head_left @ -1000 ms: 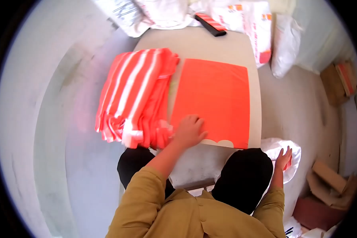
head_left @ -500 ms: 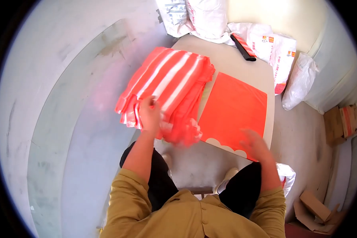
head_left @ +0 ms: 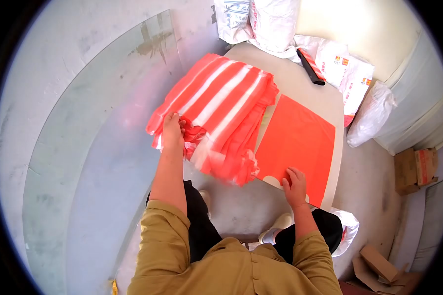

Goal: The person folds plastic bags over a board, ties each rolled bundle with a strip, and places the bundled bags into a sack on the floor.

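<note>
Striped red-white stack [head_left: 220, 96], rumpled, beside flat red sheet [head_left: 300, 138].

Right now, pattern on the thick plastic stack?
Plastic stack: red-orange and white stripes; clearest in the head view.

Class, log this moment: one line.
left hand: holding red-and-white striped plastic stack | right hand: at flat red rectangular sheet

Mustard-brown buttoned shirt [head_left: 221, 270]; black trousers [head_left: 199, 231]; pale shoes [head_left: 282, 221]
</note>
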`<state>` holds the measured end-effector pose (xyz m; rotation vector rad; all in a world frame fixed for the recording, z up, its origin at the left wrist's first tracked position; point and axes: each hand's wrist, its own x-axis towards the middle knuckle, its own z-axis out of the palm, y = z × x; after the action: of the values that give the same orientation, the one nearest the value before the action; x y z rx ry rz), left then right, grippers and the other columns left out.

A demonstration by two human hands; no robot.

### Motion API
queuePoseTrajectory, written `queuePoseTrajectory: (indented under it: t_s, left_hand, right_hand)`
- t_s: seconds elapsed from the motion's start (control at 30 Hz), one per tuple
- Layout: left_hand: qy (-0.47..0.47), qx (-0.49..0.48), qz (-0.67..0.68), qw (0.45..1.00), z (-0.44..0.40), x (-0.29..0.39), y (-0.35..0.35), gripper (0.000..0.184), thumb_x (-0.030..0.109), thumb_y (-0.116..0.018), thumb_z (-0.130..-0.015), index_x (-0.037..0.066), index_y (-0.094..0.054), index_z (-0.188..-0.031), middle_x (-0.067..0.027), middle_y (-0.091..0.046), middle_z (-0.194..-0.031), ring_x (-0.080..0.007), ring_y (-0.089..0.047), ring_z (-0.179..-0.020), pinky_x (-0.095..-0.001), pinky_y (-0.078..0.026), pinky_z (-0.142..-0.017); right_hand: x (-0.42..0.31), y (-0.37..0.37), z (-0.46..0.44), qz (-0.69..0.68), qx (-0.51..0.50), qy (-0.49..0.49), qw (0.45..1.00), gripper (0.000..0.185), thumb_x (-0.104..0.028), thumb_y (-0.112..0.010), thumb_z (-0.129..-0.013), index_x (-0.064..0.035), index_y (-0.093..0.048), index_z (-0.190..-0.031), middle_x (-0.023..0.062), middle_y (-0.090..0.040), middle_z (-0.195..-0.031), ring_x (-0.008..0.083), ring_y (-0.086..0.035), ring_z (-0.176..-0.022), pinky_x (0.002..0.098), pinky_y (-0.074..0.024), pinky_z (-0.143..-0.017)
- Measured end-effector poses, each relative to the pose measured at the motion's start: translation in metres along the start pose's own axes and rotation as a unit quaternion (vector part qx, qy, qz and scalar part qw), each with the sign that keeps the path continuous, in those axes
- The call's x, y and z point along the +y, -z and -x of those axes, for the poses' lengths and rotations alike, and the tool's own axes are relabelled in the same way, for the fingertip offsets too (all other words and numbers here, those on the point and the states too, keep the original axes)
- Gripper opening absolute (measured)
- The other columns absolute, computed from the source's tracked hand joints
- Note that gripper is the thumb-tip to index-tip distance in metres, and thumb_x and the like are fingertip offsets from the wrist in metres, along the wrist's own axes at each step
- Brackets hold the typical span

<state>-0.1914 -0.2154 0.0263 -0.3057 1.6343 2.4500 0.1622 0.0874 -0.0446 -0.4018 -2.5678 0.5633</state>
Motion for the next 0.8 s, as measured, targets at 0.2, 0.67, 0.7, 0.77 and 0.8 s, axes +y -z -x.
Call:
queuePoseTrajectory:
  t_s: [0.2, 0.67, 0.7, 0.77, 0.8]
  left_hand:
    - [-0.020, -0.002, 0.015, 1.000, -0.001, 0.001, 0.001, 0.031, 0.016, -0.058, -0.099, 0.003, -0.057, -0.128, 0.0008, -0.061, -0.088, -0.0059, -0.053, -0.076, -0.0238, -0.043, -0.065]
    - [-0.182, -0.036, -0.305, 0.934, 0.022, 0.001, -0.018, 0.034, 0.010, -0.060, -0.096, 0.004, -0.060, -0.129, -0.0030, -0.063, -0.100, -0.0125, -0.059, -0.091, -0.0285, -0.050, -0.082]
    - [-0.182, -0.039, -0.270, 0.945, 0.019, 0.000, -0.017, 0.033, 0.010, -0.060, -0.096, 0.003, -0.061, -0.128, -0.0033, -0.063, -0.101, -0.0126, -0.059, -0.091, -0.0284, -0.050, -0.081]
    - [-0.181, -0.042, -0.216, 0.958, 0.014, -0.003, -0.016, 0.033, 0.010, -0.061, -0.096, 0.002, -0.060, -0.128, -0.0046, -0.063, -0.104, -0.0132, -0.059, -0.091, -0.0280, -0.050, -0.080]
    - [-0.180, -0.043, -0.197, 0.963, 0.014, -0.003, -0.017, 0.033, 0.009, -0.062, -0.095, 0.001, -0.060, -0.128, -0.0057, -0.063, -0.106, -0.0137, -0.059, -0.092, -0.0277, -0.050, -0.079]
  right_hand:
    - [-0.007, -0.002, -0.002, 0.011, 0.016, 0.003, 1.000, 0.035, -0.018, -0.069, -0.085, -0.0010, -0.064, -0.116, 0.0148, -0.060, -0.127, 0.0359, -0.054, -0.116, 0.0447, -0.0450, -0.100]
    - [-0.008, 0.000, 0.000, 0.042, 0.038, 0.015, 0.998, 0.031, -0.016, -0.070, -0.084, -0.0011, -0.065, -0.111, 0.0127, -0.061, -0.125, 0.0337, -0.056, -0.114, 0.0432, -0.0462, -0.098]
    - [-0.009, -0.001, 0.000, 0.041, 0.039, 0.013, 0.998, 0.031, -0.016, -0.070, -0.084, -0.0012, -0.065, -0.110, 0.0125, -0.061, -0.125, 0.0336, -0.056, -0.113, 0.0432, -0.0462, -0.098]
    - [-0.011, -0.001, 0.000, 0.037, 0.045, 0.012, 0.998, 0.030, -0.018, -0.071, -0.084, -0.0014, -0.066, -0.109, 0.0128, -0.062, -0.123, 0.0341, -0.057, -0.112, 0.0436, -0.0466, -0.097]
    - [-0.012, -0.001, -0.001, 0.034, 0.051, 0.012, 0.998, 0.030, -0.019, -0.071, -0.083, -0.0015, -0.067, -0.107, 0.0133, -0.063, -0.121, 0.0346, -0.058, -0.111, 0.0439, -0.0469, -0.097]
